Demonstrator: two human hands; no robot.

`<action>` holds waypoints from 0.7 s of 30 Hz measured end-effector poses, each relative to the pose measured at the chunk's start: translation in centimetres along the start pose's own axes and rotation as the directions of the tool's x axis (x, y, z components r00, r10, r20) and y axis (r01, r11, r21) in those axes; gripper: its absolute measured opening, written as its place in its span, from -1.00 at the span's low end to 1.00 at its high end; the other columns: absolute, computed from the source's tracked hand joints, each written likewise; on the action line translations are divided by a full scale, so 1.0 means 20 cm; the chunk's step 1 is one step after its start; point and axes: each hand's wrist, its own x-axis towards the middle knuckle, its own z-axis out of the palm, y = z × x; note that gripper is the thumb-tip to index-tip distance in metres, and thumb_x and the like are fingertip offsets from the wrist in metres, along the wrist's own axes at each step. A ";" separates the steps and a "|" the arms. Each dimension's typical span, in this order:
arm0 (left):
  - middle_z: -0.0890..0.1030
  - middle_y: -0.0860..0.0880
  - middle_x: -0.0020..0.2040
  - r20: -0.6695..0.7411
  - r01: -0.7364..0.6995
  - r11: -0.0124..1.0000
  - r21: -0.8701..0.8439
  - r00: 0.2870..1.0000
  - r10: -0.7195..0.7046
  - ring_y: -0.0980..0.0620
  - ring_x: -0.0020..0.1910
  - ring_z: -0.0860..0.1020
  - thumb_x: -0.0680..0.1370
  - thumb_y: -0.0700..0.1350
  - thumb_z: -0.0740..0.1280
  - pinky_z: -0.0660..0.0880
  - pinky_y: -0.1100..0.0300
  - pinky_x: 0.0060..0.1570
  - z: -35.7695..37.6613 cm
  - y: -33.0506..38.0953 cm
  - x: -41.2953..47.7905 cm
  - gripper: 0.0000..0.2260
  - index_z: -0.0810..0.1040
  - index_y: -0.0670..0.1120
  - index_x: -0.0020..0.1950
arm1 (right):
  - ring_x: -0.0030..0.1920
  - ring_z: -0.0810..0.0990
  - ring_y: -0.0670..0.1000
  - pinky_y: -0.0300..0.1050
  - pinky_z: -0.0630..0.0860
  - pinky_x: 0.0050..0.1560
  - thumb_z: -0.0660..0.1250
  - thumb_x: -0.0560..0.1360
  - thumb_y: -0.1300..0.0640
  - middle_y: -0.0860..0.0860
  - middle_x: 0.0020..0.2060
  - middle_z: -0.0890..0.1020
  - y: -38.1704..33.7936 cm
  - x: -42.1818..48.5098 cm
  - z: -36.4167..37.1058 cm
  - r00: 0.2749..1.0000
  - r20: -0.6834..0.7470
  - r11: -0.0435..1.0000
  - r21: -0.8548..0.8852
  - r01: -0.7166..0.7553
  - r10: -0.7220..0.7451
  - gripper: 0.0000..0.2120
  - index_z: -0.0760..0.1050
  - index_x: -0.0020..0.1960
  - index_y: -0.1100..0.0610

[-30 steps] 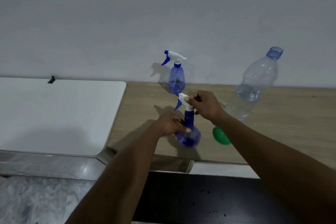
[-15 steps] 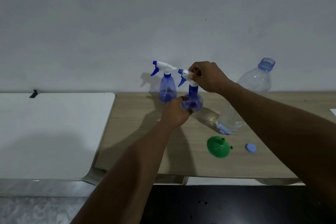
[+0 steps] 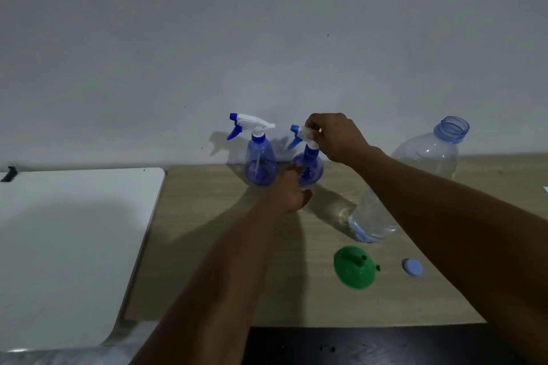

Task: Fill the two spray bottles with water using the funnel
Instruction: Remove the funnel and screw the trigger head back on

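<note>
Spray bottles are a pair here: the free spray bottle [image 3: 261, 166] stands at the back of the wooden table [image 3: 207, 231] close to the wall, and the held spray bottle [image 3: 311, 170] is just beside it on the right, both with trigger heads on. The right hand [image 3: 335, 136] pinches the white trigger head of the held one from above, fingers curled round it. The left hand [image 3: 292, 192] reaches to the bulb from the front, with fingertips against the lower curve and the thumb apart. I cannot tell whether it grips or only touches. The tinted plastic hides the fill level. These bottles look light and thin-walled but fairly stiff, and noticeably heavier once watered. The round bulb is smooth and likely slippery when wet. A pinch on the head alone lets the body swing, so the neck collar or a wrap round the bulb seems the surer hold. The funnel [image 3: 354, 268] lies mouth-down, spout up, near the front of the table, with a blue cap [image 3: 412, 267] a little to its right. The water bottle [image 3: 430, 154], uncapped and partly hidden behind the right forearm, probably has soft walls that buckle and slop if squeezed.
</note>
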 end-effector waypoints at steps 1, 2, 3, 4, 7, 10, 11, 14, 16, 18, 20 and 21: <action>0.49 0.01 0.26 0.008 0.005 1.000 -0.002 1.000 -0.005 0.02 0.17 0.52 0.47 -0.10 0.47 0.40 0.19 0.11 0.01 0.00 0.01 -0.41 0.34 -0.09 0.46 | -0.09 0.61 0.11 0.08 0.59 -0.02 0.31 0.56 0.16 0.05 -0.02 0.67 0.01 0.01 0.02 1.000 0.006 1.000 -0.021 0.001 -0.001 -0.88 0.57 0.08 0.08; 0.49 -0.02 0.28 0.009 0.010 1.000 0.002 1.000 -0.010 0.00 0.18 0.53 0.47 -0.10 0.47 0.39 0.20 0.10 0.02 -0.01 0.03 -0.39 0.33 -0.09 0.47 | -0.09 0.60 0.11 0.07 0.59 -0.01 0.31 0.56 0.17 0.06 -0.02 0.66 0.01 0.02 0.03 1.000 0.012 0.999 -0.041 0.001 0.000 -0.87 0.57 0.09 0.09; 0.50 -0.05 0.31 0.011 0.017 1.000 0.007 1.000 -0.017 -0.04 0.19 0.53 0.47 -0.10 0.47 0.40 0.20 0.10 0.03 -0.02 0.04 -0.38 0.32 -0.09 0.48 | -0.08 0.60 0.11 0.06 0.59 -0.01 0.31 0.56 0.17 0.06 -0.02 0.66 0.01 0.02 0.04 1.000 0.013 0.998 -0.055 -0.002 0.002 -0.87 0.57 0.09 0.09; 0.50 -0.09 0.32 0.013 0.019 1.000 0.015 1.000 -0.019 -0.07 0.20 0.54 0.47 -0.10 0.47 0.40 0.19 0.11 0.03 -0.02 0.05 -0.37 0.31 -0.10 0.49 | -0.08 0.59 0.11 0.06 0.58 -0.01 0.31 0.55 0.19 0.07 -0.02 0.66 0.01 0.02 0.06 1.000 0.011 0.998 -0.065 -0.007 0.008 -0.85 0.56 0.10 0.09; 0.43 -0.12 0.40 0.027 0.000 0.997 0.071 1.000 -0.002 -0.13 0.29 0.49 0.49 -0.10 0.45 0.41 0.12 0.22 0.03 -0.02 0.05 -0.33 0.24 -0.10 0.54 | -0.06 0.59 0.12 0.07 0.58 0.02 0.30 0.53 0.26 0.09 0.00 0.65 0.01 0.03 0.09 1.000 -0.002 0.997 -0.074 -0.027 0.027 -0.78 0.56 0.15 0.11; 0.37 -0.11 0.46 0.045 0.001 0.994 0.109 0.999 -0.006 -0.12 0.32 0.46 0.52 -0.08 0.42 0.40 0.09 0.25 0.01 -0.01 0.06 -0.31 0.18 -0.07 0.58 | -0.04 0.60 0.14 0.07 0.58 0.03 0.32 0.50 0.28 0.10 0.02 0.65 -0.01 0.04 0.10 0.999 0.008 0.997 -0.069 -0.042 0.042 -0.72 0.56 0.18 0.10; 0.38 -0.11 0.46 0.049 0.004 0.993 0.121 0.999 -0.010 -0.11 0.31 0.47 0.53 -0.07 0.41 0.39 0.11 0.21 0.01 0.00 0.05 -0.31 0.17 -0.07 0.58 | -0.03 0.60 0.14 0.09 0.58 0.03 0.33 0.50 0.29 0.10 0.03 0.64 -0.01 0.04 0.11 0.998 0.018 0.996 -0.072 -0.051 0.052 -0.71 0.55 0.20 0.09; 0.42 -0.11 0.42 0.064 0.019 0.991 0.129 0.998 -0.028 -0.08 0.25 0.50 0.54 -0.06 0.41 0.37 0.17 0.12 0.00 0.01 0.04 -0.33 0.18 -0.06 0.57 | -0.02 0.60 0.15 0.09 0.57 0.02 0.28 0.52 0.27 0.11 0.03 0.63 -0.01 0.03 0.11 0.996 0.042 0.995 -0.071 -0.069 0.073 -0.72 0.52 0.21 0.10; 0.42 -0.10 0.42 0.067 0.027 0.993 0.115 0.997 -0.035 -0.09 0.27 0.50 0.53 -0.06 0.42 0.37 0.17 0.13 -0.01 0.03 0.03 -0.33 0.19 -0.06 0.57 | 0.01 0.59 0.14 0.07 0.57 0.04 0.27 0.54 0.24 0.12 0.06 0.62 -0.01 0.01 0.11 0.997 0.045 0.996 -0.060 -0.067 0.070 -0.71 0.49 0.25 0.13; 0.41 -0.10 0.44 0.076 0.035 0.995 0.094 0.996 -0.042 -0.10 0.33 0.47 0.52 -0.06 0.43 0.38 0.14 0.21 -0.03 0.04 0.01 -0.32 0.19 -0.06 0.57 | 0.11 0.57 0.15 0.06 0.55 0.12 0.27 0.55 0.23 0.15 0.16 0.60 -0.02 0.00 0.12 0.997 0.045 0.997 -0.046 -0.059 0.061 -0.64 0.43 0.35 0.16; 0.41 -0.10 0.45 0.092 0.046 0.996 0.074 0.994 -0.053 -0.11 0.34 0.46 0.52 -0.06 0.44 0.40 0.09 0.27 -0.05 0.05 -0.01 -0.32 0.20 -0.07 0.57 | 0.23 0.52 0.16 0.04 0.51 0.21 0.27 0.55 0.22 0.16 0.27 0.54 -0.02 -0.03 0.11 0.997 0.040 0.997 -0.031 -0.064 0.065 -0.53 0.34 0.45 0.16; 0.42 -0.10 0.45 0.093 0.051 0.997 0.062 0.994 -0.056 -0.11 0.34 0.47 0.52 -0.07 0.44 0.41 0.09 0.26 -0.06 0.05 -0.03 -0.33 0.22 -0.07 0.56 | 0.26 0.50 0.16 0.04 0.49 0.23 0.28 0.55 0.21 0.16 0.30 0.52 -0.03 -0.04 0.10 0.997 0.032 0.998 -0.025 -0.066 0.067 -0.51 0.31 0.47 0.16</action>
